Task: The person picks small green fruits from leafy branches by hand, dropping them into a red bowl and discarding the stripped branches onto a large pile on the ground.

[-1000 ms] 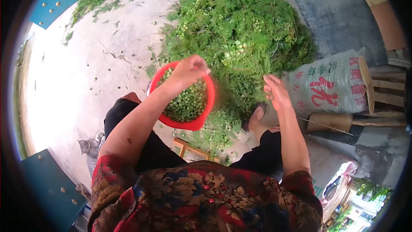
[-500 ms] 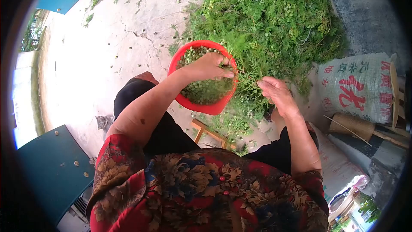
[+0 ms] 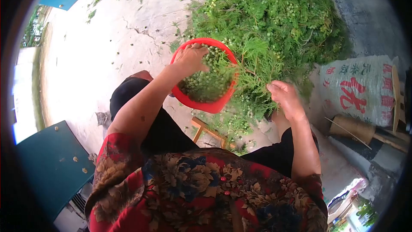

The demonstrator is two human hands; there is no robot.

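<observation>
My left hand [image 3: 191,59] hovers over the left part of a red basin [image 3: 210,108], its fingers apart and nothing visible in them. Small round green cones [image 3: 206,81] fill the basin. To the right of the rim, my right hand [image 3: 286,98] pinches a leafy green sprig [image 3: 255,71] at its lower right end. The sprig's tips reach over the basin's right edge. Behind it spreads a big heap of green branches [image 3: 266,13] dotted with cones.
A wooden frame [image 3: 210,131] lies on the ground below the basin. At the right are a printed woven sack [image 3: 356,90] and a brown roll [image 3: 352,129]. A grey cat [image 3: 103,119] is beside my left knee. Blue-green panels [image 3: 56,167] stand at the left.
My left hand has moved left across the basin, and its fingers have opened. My right hand has shifted slightly right and down with the sprig.
</observation>
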